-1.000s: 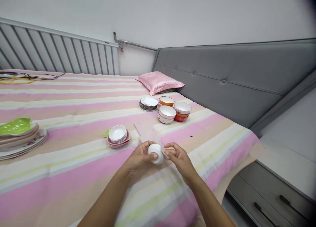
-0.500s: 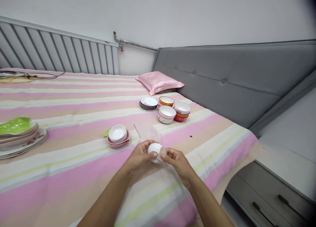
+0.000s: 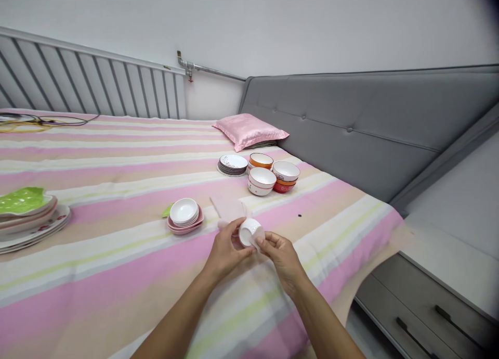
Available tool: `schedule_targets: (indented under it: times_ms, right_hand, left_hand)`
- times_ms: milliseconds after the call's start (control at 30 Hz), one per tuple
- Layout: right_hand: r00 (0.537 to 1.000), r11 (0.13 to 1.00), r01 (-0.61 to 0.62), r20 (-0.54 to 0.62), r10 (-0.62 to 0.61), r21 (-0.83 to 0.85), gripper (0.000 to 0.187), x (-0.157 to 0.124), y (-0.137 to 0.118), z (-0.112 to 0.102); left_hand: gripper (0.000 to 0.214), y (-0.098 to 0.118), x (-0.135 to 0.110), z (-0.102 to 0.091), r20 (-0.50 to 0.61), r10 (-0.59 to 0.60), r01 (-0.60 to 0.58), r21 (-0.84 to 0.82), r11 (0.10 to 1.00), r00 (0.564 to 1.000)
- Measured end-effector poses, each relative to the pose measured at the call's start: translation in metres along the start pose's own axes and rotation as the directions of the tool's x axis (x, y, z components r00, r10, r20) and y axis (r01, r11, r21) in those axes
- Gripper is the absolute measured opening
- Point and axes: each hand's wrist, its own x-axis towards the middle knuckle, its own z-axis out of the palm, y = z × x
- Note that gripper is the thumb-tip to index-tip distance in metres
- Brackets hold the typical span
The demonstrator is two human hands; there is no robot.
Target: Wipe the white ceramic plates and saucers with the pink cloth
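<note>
My left hand [image 3: 223, 254] curls its fingers and thumb around a small white bowl [image 3: 248, 232], whose outside and foot are tilted toward me. At the bowl's right edge, my right hand [image 3: 284, 256] pinches a thin, see-through whitish sheet [image 3: 259, 238] against it. A pale, thin sheet or stack of sheets [image 3: 224, 207] lies on the bed just beyond my hands; its material is hard to make out. Left of it, small white dishes [image 3: 184, 211] are stacked in pink dishes [image 3: 185, 229], with a green tip [image 3: 167, 211] showing behind.
Several bowls [image 3: 262, 182] and a stack of plates [image 3: 233, 162] stand ahead on the striped bedspread [image 3: 128, 255]. A pink pillow [image 3: 249, 130] rests by the grey headboard [image 3: 351, 109]. Larger plates with a green leaf-shaped dish [image 3: 21, 200] are at far left. A drawer cabinet [image 3: 421, 296] stands right.
The small bowl has been turned, so its foot now faces me more. My left hand's grip has shifted to its left side, with the thumb lower. The right hand keeps pinching the sheet.
</note>
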Motion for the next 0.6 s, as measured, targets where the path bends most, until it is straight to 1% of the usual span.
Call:
schedule_targets:
  times_ms: [67, 133, 300, 467, 533, 600]
  right_hand:
    - [1.000, 1.000, 0.008, 0.001, -0.008, -0.007, 0.033, 0.000, -0.001, 0.000]
    - [1.000, 1.000, 0.019, 0.009, -0.019, -0.019, 0.032, -0.001, -0.003, 0.000]
    - [0.999, 0.999, 0.039, 0.038, -0.038, -0.036, 0.031, -0.003, -0.004, -0.001]
    - [0.997, 0.997, 0.045, 0.065, -0.040, -0.066, 0.029, -0.002, -0.003, -0.002]
    - [0.996, 0.997, 0.044, 0.080, -0.039, -0.063, 0.028, -0.002, -0.003, -0.002]
    - [0.995, 0.998, 0.044, 0.088, -0.039, -0.051, 0.028, -0.003, -0.003, -0.003]
  left_hand:
    - [0.065, 0.001, 0.000, -0.002, -0.023, 0.075, -0.073, 0.093, 0.993, 0.997]
    - [0.064, 0.003, 0.000, -0.004, -0.011, 0.152, -0.148, 0.174, 0.974, 0.988]
    - [0.061, 0.011, 0.000, -0.013, 0.108, 0.323, -0.340, 0.302, 0.890, 0.940]
    - [0.058, 0.008, 0.001, -0.019, 0.256, 0.400, -0.474, 0.417, 0.776, 0.880]
    - [0.056, 0.007, 0.001, -0.020, 0.299, 0.425, -0.519, 0.448, 0.728, 0.854]
    - [0.055, 0.007, 0.000, -0.021, 0.321, 0.426, -0.533, 0.456, 0.713, 0.845]
